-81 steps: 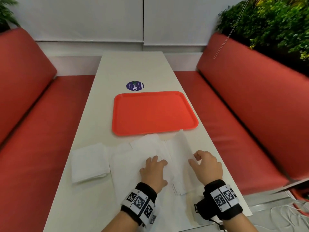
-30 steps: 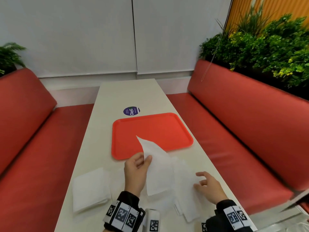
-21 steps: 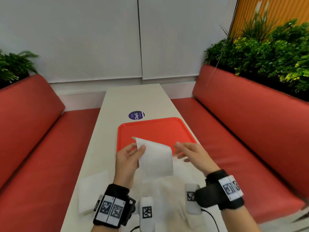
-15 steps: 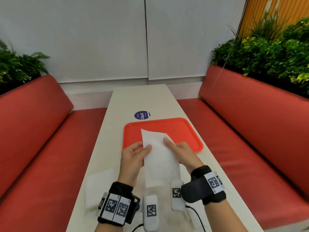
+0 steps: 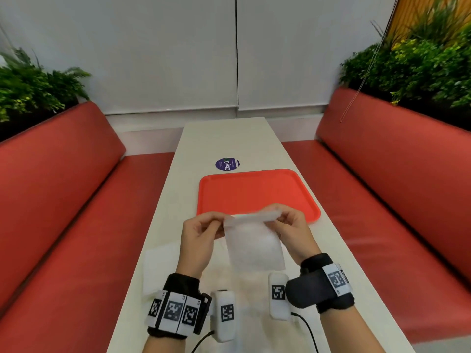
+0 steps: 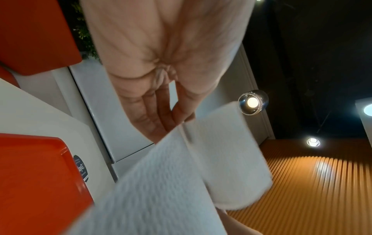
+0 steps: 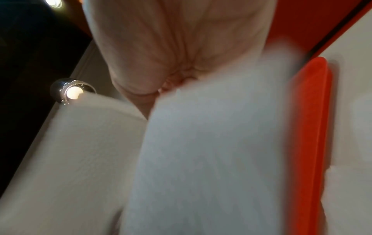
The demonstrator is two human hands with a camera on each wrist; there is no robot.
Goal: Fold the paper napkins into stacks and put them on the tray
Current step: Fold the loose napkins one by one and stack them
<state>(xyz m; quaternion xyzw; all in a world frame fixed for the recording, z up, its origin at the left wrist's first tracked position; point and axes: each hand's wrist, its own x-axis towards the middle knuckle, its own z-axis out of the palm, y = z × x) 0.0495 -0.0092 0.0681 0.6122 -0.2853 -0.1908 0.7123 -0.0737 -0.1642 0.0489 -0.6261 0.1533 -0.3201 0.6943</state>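
A white paper napkin [image 5: 252, 244] hangs in the air above the near part of the table, its top edge folded over. My left hand [image 5: 201, 231] pinches its top left corner and my right hand [image 5: 288, 229] pinches its top right corner. In the left wrist view the napkin [image 6: 181, 182] fills the lower middle, folded along a crease below the fingers [image 6: 153, 117]. In the right wrist view the napkin [image 7: 201, 159] is blurred and covers most of the fingers. The empty red tray [image 5: 254, 192] lies just beyond my hands. A folded napkin [image 5: 159, 268] lies at the near left.
Loose white napkins [image 5: 249, 296] lie on the table under my wrists. A round purple sticker [image 5: 226, 164] sits beyond the tray. Red benches [image 5: 76, 225] run along both sides of the narrow white table [image 5: 224, 136], with plants behind them.
My left hand lifted one napkin off the pile. My right hand came up from the table and took its other side. The top edge now bends over between both hands.
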